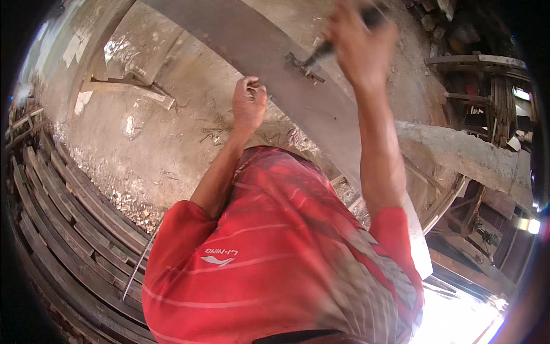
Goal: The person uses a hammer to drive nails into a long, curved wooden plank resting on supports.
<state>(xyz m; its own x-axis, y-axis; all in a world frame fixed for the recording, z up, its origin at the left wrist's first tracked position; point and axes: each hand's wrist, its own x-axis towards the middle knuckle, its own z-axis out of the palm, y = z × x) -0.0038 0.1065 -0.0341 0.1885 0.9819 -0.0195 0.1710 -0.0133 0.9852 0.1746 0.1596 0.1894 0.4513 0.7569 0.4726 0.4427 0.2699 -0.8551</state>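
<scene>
My right hand (364, 49), blurred by motion, is wrapped round the dark grip of a claw hammer (322, 51). The hammer's metal head is over the upper face of a long brown wooden plank (281, 54); whether it touches the wood I cannot tell. My left hand (249, 106) is curled closed beside the plank's left edge. Whatever its fingers may hold is hidden. Running slantwise, the plank passes from the top of the view down past my right side.
Stacked long boards (74, 229) lie at the lower left. A short wooden piece (129, 86) rests on the dirt floor (166, 143). A rough pale beam (458, 146) and piled timber (501, 103) stand at the right.
</scene>
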